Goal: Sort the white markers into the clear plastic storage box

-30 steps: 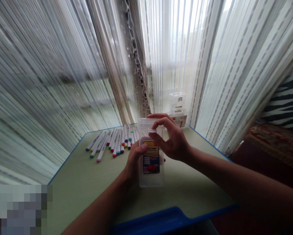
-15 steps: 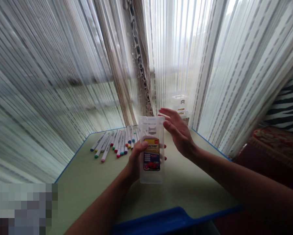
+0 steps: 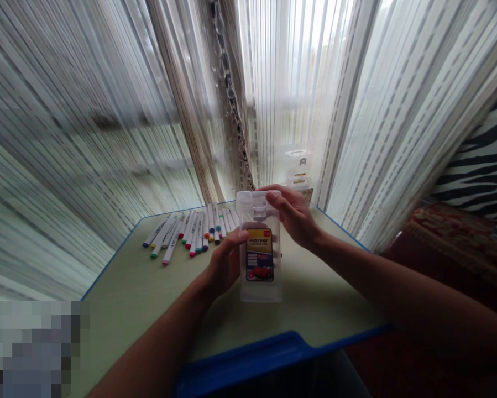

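An upright clear plastic marker case (image 3: 261, 292) faces me above the table. Its front bears a yellow and dark label (image 3: 260, 255) with the word "Marker" and a red car, and a clear latch (image 3: 259, 210) sits above that. My left hand (image 3: 224, 261) is wrapped round the case's left side, thumb on the front and fingers behind. At the top right corner, my right hand (image 3: 294, 214) grips the case, with its thumb at the front edge and its fingers over the top and back. No markers are visible inside the case.
Several white markers (image 3: 194, 232) with coloured ends lie at the table's back left. Clear plastic containers (image 3: 298, 166) stand at the back right, partly behind my right hand. The pale green table (image 3: 144, 293) has a blue rim (image 3: 248, 359). String curtains (image 3: 107, 138) hang behind.
My right hand pinched the latch a second ago, moved off to the right with fingers spread, then came back onto the case's top corner. My left hand has kept its hold.
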`<state>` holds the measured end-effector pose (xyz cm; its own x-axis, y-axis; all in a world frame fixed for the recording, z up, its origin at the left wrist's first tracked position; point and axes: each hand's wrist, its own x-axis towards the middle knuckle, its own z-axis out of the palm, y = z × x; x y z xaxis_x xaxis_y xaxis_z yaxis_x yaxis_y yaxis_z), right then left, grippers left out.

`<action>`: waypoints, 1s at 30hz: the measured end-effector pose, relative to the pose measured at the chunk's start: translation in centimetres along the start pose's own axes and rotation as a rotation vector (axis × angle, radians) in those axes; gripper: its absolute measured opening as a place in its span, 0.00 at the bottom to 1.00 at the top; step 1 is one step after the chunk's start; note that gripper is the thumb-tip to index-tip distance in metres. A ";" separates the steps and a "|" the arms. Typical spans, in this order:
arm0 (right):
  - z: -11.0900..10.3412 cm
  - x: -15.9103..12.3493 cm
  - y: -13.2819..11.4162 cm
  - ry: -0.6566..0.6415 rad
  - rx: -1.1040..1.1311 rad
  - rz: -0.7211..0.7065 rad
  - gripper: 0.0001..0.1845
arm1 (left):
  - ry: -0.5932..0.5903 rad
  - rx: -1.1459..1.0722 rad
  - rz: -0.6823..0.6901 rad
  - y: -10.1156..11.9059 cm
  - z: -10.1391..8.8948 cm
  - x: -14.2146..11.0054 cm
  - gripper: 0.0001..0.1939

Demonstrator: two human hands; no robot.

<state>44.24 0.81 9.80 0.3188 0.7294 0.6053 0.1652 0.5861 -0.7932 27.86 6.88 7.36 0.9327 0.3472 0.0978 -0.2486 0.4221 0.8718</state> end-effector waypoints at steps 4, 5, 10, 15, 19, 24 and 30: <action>0.0 0.0 -0.1 -0.030 0.027 -0.012 0.16 | -0.004 -0.012 -0.007 0.0 -0.2 0.1 0.29; 0.0 0.0 -0.2 -0.034 0.030 -0.017 0.16 | -0.004 -0.013 -0.012 -0.1 -0.2 0.1 0.29; -0.1 -0.1 -0.2 -0.030 0.009 -0.017 0.16 | -0.004 -0.023 -0.004 -0.1 -0.2 0.2 0.30; -0.2 -0.1 -0.1 -0.038 0.046 -0.025 0.14 | 0.006 -0.009 -0.005 0.1 0.1 0.1 0.29; -0.2 0.0 0.0 -0.031 0.050 -0.023 0.15 | 0.021 0.037 0.019 0.1 0.3 0.2 0.27; -0.3 0.0 0.1 -0.024 0.049 -0.015 0.16 | 0.058 0.122 0.015 0.1 0.4 0.1 0.24; -0.3 -0.2 0.2 -0.007 0.019 0.001 0.17 | 0.069 0.133 0.025 0.1 0.3 0.2 0.23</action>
<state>44.46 0.71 9.52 0.3126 0.7320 0.6053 0.1470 0.5923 -0.7922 28.06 6.74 7.62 0.9052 0.4150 0.0912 -0.2304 0.2990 0.9260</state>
